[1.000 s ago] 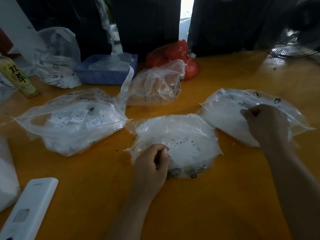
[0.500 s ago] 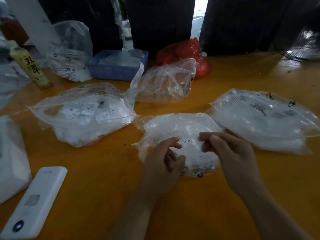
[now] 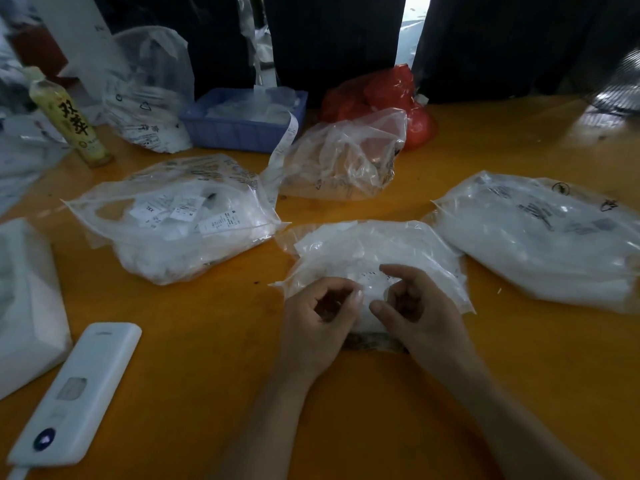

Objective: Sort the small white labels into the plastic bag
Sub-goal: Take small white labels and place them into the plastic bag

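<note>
- Forearms enter from the bottom edge, meeting over the orange table (image 3: 207, 341).
- Left hand (image 3: 318, 323) sits curled at the near edge of the middle plastic bag (image 3: 374, 254), thumb and fingers bent in toward each other; whether they pinch a label or the film, I cannot tell.
- Right hand (image 3: 419, 313) is just beside it, fingers likewise curled over the same bag; its hold is also unclear.
- Small white labels (image 3: 349, 247) fill that bag, seen through the clear film.
- White remote-like device (image 3: 76, 393) lies near the left, with a white packet (image 3: 27, 306) beside it at the edge.
- Left bag (image 3: 180, 223) holds more white labels, some with printed text facing up.
- Right bag (image 3: 540, 237), well apart from the left one, is stuffed with white material.
- Crumpled clear bag (image 3: 346, 157) lies behind the middle one.
- Farther back stand a blue tray (image 3: 239, 129), a red bag (image 3: 381, 91), a yellow-labelled bottle (image 3: 69, 119) and an upright clear bag (image 3: 149, 95).
</note>
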